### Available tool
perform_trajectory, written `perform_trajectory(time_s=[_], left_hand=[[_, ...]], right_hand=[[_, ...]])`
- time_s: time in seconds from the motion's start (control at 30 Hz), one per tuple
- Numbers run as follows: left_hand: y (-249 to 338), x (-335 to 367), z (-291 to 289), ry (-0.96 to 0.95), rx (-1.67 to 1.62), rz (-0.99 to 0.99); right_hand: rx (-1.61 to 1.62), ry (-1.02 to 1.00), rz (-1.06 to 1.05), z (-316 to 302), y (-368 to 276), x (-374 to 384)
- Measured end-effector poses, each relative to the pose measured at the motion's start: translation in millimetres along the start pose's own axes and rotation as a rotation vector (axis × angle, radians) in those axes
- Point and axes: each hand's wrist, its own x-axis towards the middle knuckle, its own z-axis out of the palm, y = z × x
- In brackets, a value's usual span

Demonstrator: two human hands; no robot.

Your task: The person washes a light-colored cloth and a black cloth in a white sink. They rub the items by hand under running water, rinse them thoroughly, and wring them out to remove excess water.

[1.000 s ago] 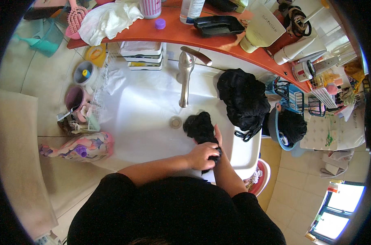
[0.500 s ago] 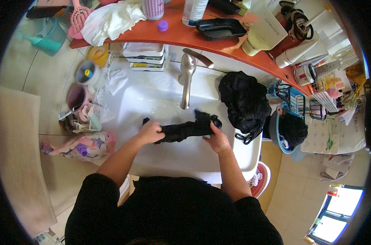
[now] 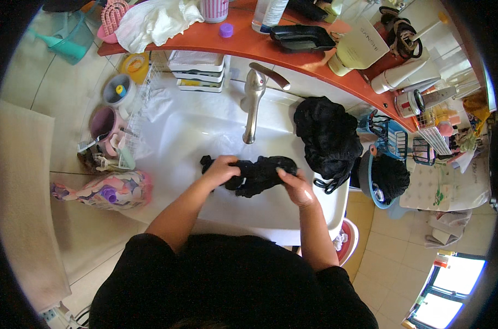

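Note:
A black piece of wet-looking cloth [image 3: 260,175] is stretched between my two hands over the white sink [image 3: 178,137]. My left hand [image 3: 222,171] grips it near its left end, fingers closed. At the other end my right hand [image 3: 297,186] pinches it with the thumb on top; some of its fingers are hidden under the cloth. What kind of garment it is does not show. Just beyond the cloth stands the metal faucet [image 3: 253,104], with ripples under its spout. A heap of black cloth [image 3: 328,142] rests on the sink's right rim.
Behind the sink runs a red shelf [image 3: 232,46] crowded with bottles, tubes and a black tray [image 3: 302,38]. To the left are a wire rack with cups [image 3: 104,123] and a floral detergent pouch [image 3: 115,189]. A blue basin [image 3: 369,178] with black things in it stands right.
My hands have come closer together, the left one moving right and slightly up. The cloth between them is now more bunched and hangs a little lower in the middle.

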Motion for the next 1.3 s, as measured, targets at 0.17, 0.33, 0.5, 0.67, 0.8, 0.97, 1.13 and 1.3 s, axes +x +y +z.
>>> perform_trajectory(time_s=[0.17,0.33,0.5,0.67,0.8,0.97,1.13,1.3], left_hand=[[26,-13,-57,-0.215,0.174,0.096],[44,-25,-92,-0.058,0.363,0.078],[59,-35,-108,0.065,0.453,-0.078],[104,-63,-105,0.092,-0.148,-0.06],[81,-41,-89,0.386,0.376,0.144],[115,-51,-74,0.561,0.304,0.236],[130,-78,-58,0.535,0.304,0.581],[30,-75,-53,0.012,1.124,0.217]], right_hand=[[0.051,0.258,-0.132,-11,-13,-10],[-0.3,0.107,-0.063,-34,-25,-12],[-0.552,-0.066,0.06,-25,-63,-18],[-0.774,-0.079,0.124,-44,-76,-21],[-1.269,0.119,0.026,-49,-62,-12],[-1.124,0.519,-0.298,-35,-67,-14],[-0.892,0.468,-0.567,9,-92,-34],[-1.505,-0.048,-0.092,-25,-18,-20]])
